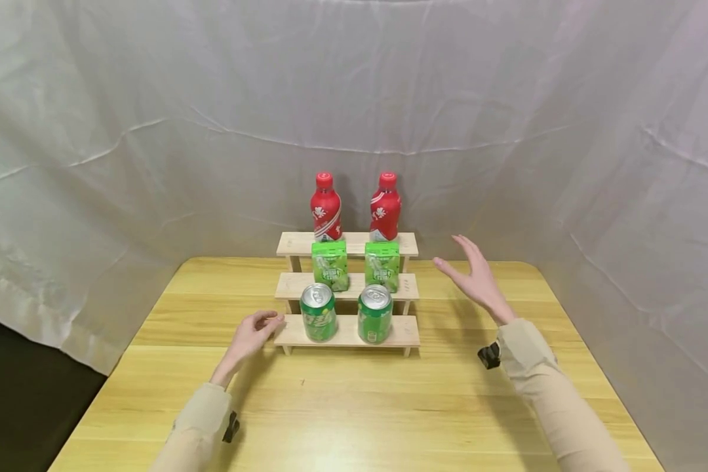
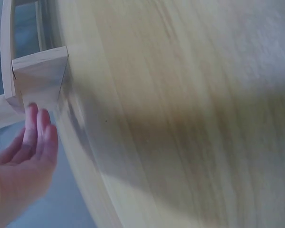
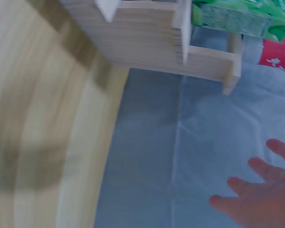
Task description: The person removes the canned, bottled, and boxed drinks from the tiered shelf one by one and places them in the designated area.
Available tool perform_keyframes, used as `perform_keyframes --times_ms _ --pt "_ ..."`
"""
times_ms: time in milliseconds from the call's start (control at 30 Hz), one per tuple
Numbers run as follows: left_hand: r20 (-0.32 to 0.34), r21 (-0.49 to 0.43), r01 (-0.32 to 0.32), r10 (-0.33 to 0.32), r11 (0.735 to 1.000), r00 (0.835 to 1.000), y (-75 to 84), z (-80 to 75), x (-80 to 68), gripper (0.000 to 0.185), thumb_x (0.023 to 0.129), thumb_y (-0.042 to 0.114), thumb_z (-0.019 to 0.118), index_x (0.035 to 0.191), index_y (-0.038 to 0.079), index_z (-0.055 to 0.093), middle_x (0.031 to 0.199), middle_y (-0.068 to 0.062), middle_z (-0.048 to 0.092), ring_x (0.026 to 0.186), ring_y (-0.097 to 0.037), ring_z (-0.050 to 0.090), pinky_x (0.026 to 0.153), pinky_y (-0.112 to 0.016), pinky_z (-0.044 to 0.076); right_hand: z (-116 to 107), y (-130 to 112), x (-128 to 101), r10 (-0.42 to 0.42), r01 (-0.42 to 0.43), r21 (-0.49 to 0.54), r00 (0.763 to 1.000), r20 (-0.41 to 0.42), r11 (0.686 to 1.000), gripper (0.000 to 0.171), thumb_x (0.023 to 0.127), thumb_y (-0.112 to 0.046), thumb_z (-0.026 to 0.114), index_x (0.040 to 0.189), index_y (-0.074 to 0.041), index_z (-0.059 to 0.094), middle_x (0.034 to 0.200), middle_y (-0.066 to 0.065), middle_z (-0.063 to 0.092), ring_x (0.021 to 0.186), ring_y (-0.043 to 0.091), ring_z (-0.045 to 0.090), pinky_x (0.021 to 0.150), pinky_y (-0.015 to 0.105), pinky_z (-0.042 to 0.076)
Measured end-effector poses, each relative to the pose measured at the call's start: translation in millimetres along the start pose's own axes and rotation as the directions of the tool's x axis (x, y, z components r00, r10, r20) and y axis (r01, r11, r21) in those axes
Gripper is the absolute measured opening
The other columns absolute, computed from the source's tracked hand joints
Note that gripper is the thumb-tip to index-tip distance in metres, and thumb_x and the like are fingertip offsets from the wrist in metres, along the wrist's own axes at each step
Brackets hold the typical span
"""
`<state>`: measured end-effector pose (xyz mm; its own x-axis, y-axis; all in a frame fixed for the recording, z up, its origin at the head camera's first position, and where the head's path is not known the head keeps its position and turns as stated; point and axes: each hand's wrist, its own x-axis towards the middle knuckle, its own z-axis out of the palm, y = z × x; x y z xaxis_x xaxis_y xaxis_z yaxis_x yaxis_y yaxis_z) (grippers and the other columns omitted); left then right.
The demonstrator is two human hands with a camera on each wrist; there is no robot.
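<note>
A three-step wooden rack (image 1: 347, 332) stands mid-table. Two red bottles (image 1: 326, 208) (image 1: 386, 208) stand on its top step, two green cartons (image 1: 330, 265) (image 1: 382, 265) on the middle one, two green cans (image 1: 318, 312) (image 1: 375, 314) on the lowest. My left hand (image 1: 255, 332) lies by the left end of the lowest step, fingers loosely curled, holding nothing; in the left wrist view its fingers (image 2: 38, 130) are close to the step's corner (image 2: 38, 80). My right hand (image 1: 474, 274) hovers open to the right of the rack, fingers spread, touching nothing.
The wooden table (image 1: 354, 406) has white cloth (image 1: 153, 131) hung behind and at both sides. The left and right table edges lie close to the cloth. Both beige sleeves (image 1: 549, 393) reach in from the near edge.
</note>
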<state>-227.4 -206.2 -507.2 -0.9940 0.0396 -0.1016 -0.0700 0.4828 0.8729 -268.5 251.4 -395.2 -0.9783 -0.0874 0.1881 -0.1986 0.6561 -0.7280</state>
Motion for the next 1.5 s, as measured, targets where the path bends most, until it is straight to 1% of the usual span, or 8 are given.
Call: perform_keyframes --times_ms 167,267,400,633,867,1067,1300,1500 --pt "0.070 -0.084 0.011 -0.005 0.996 0.998 1.8 -4.6 0.8 0.052 0.102 0.027 0.059 0.133 -0.014 0.052 0.127 -0.032 0.062 0.101 -0.021 0.066 0.087 -0.031 0.059 -13 -11 11 -0.004 0.000 0.088 0.999 0.038 0.996 0.080 0.096 -0.044 0.065 0.159 -0.016 0.027 0.168 0.014 0.021 0.154 0.040 0.018 0.123 0.065 0.017" --pt "0.106 -0.094 0.019 -0.009 0.995 0.994 2.1 -6.8 0.4 0.053 0.100 0.025 0.062 0.133 -0.015 0.051 0.124 -0.031 0.064 0.099 -0.019 0.066 0.087 -0.030 0.059 -21 -20 18 -0.024 0.011 0.157 0.996 0.083 0.988 0.078 0.096 -0.037 0.067 0.159 -0.013 0.027 0.168 0.014 0.020 0.154 0.040 0.018 0.126 0.061 0.016" --pt "0.115 -0.077 0.033 -0.024 0.996 0.993 1.1 -7.0 2.4 0.057 0.097 0.026 0.067 0.133 -0.015 0.051 0.119 -0.028 0.065 0.098 -0.020 0.065 0.086 -0.028 0.057 -32 -29 30 -0.053 0.021 0.218 0.989 0.140 0.976 0.076 0.096 -0.030 0.068 0.159 -0.012 0.028 0.168 0.014 0.021 0.154 0.042 0.021 0.125 0.060 0.019" --pt "0.140 -0.087 0.068 -0.056 0.994 0.989 2.4 -7.7 4.6 0.061 0.094 0.023 0.071 0.134 -0.017 0.049 0.119 -0.027 0.062 0.101 -0.025 0.062 0.086 -0.027 0.056 -47 -45 48 -0.054 0.000 0.243 0.975 0.217 0.970 0.075 0.096 -0.028 0.069 0.158 -0.015 0.031 0.168 0.010 0.024 0.154 0.039 0.023 0.123 0.059 0.026" --pt "0.178 -0.086 0.083 -0.067 0.993 0.982 7.3 -11.3 7.3 0.069 0.093 0.027 0.073 0.134 -0.021 0.045 0.110 -0.021 0.063 0.092 -0.017 0.062 0.083 -0.024 0.056 -57 -62 63 -0.053 0.002 0.199 0.966 0.252 0.980 0.074 0.095 -0.033 0.070 0.157 -0.018 0.033 0.166 0.010 0.029 0.153 0.034 0.027 0.122 0.060 0.028" --pt "0.146 -0.047 0.140 -0.132 0.989 0.981 11.0 -8.4 10.5 0.057 0.093 0.018 0.072 0.132 -0.017 0.050 0.114 -0.023 0.063 0.098 -0.022 0.062 0.090 -0.033 0.056 -55 -74 76 -0.076 0.021 0.205 0.962 0.262 0.979 0.073 0.094 -0.033 0.070 0.155 -0.015 0.035 0.162 0.011 0.036 0.150 0.035 0.034 0.121 0.057 0.032" --pt "0.148 -0.038 0.133 -0.126 0.990 0.981 13.2 -9.5 10.3 0.057 0.092 0.016 0.073 0.131 -0.019 0.049 0.112 -0.024 0.064 0.096 -0.022 0.062 0.089 -0.033 0.056 -44 -88 92 -0.101 0.041 0.215 0.956 0.276 0.976 0.071 0.095 -0.031 0.069 0.154 -0.011 0.037 0.160 0.015 0.038 0.148 0.037 0.036 0.120 0.059 0.032" --pt "0.147 -0.024 0.110 -0.105 0.994 0.984 10.8 -9.5 12.0 0.057 0.090 0.014 0.074 0.130 -0.020 0.049 0.111 -0.026 0.063 0.096 -0.023 0.062 0.087 -0.031 0.057 -30 -100 103 -0.113 0.052 0.224 0.956 0.269 0.973 0.065 0.096 -0.032 0.067 0.152 -0.013 0.040 0.158 0.013 0.043 0.146 0.033 0.040 0.120 0.058 0.033"
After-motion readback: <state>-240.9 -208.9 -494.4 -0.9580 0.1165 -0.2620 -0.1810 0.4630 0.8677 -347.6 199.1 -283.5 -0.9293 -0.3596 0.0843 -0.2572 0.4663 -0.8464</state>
